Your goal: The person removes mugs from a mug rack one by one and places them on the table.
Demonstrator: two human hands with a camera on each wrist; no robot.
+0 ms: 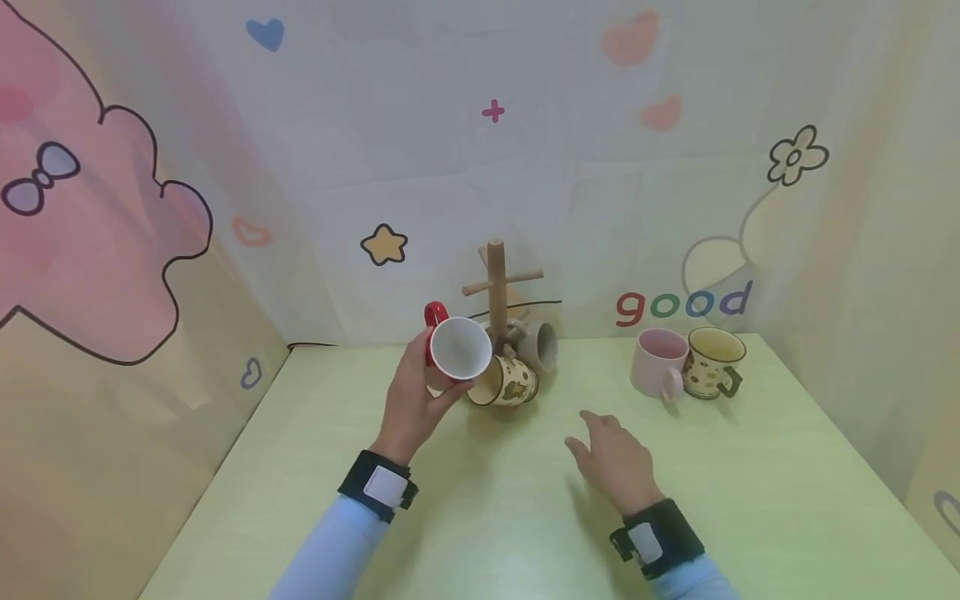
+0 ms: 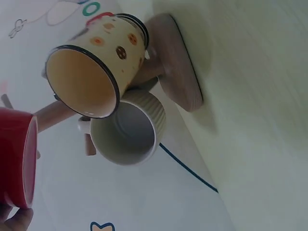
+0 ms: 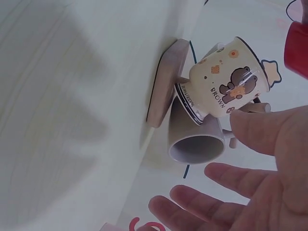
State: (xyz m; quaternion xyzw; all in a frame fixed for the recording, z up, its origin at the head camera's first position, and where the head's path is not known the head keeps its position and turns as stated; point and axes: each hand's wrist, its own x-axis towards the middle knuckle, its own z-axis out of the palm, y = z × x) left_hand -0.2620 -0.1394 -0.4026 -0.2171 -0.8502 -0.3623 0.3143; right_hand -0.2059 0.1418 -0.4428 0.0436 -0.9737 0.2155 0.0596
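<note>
My left hand [image 1: 415, 398] grips a red mug [image 2: 15, 159] with a white inside. The mug is raised in front of a wooden mug tree [image 1: 497, 287], its mouth toward the head camera and its red handle at the upper left. On the tree's lower part hang a cream bear mug [image 3: 231, 84], a grey mug [image 3: 197, 144] and a ribbed pale mug [image 2: 130, 127]. The red mug hides part of these in the head view. To the right of the tree, my right hand [image 1: 617, 462] is over the table with its fingers extended, holding nothing.
A pink mug [image 1: 654, 367] and a cream patterned mug [image 1: 712, 367] stand side by side at the table's back right. Bare pegs [image 1: 525, 276] stick out from the tree's upper post. A printed curtain [image 1: 420, 150] hangs behind the pale green table [image 1: 300, 467].
</note>
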